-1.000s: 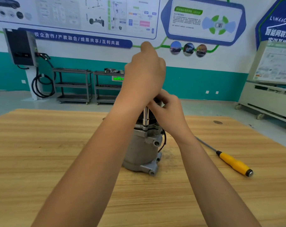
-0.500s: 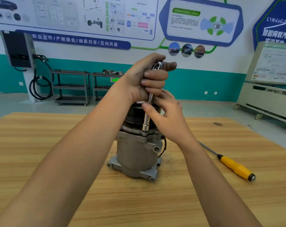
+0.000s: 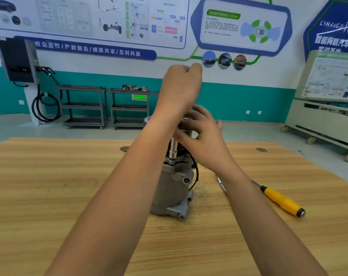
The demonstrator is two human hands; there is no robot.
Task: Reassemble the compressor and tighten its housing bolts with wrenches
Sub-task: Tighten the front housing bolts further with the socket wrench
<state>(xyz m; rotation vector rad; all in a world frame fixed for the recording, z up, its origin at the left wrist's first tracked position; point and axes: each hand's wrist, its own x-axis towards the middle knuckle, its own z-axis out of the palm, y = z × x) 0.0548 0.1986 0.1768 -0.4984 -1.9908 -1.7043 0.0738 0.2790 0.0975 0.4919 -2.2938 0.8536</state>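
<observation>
The grey metal compressor (image 3: 174, 188) stands upright in the middle of the wooden table (image 3: 49, 186), its black pulley end on top. A chrome socket wrench (image 3: 173, 151) stands vertically on a bolt at the housing's upper flange. My left hand (image 3: 181, 88) grips the wrench's top in a fist, with the back of the hand toward me, so the handle is hidden. My right hand (image 3: 206, 144) is just below it. Its thumb and forefinger pinch the shaft and the other fingers spread over the pulley.
A screwdriver with a yellow handle (image 3: 282, 202) lies on the table to the right of my right forearm. A thin metal tool (image 3: 221, 183) shows beside that forearm. Beyond the table are metal shelf carts (image 3: 85, 106), a wall charger (image 3: 17, 60) and a cabinet on wheels (image 3: 324, 120).
My left hand has turned on the wrench top from fingers facing me to the back of the hand facing me. My right hand's fingers have spread wider. The compressor stays in place.
</observation>
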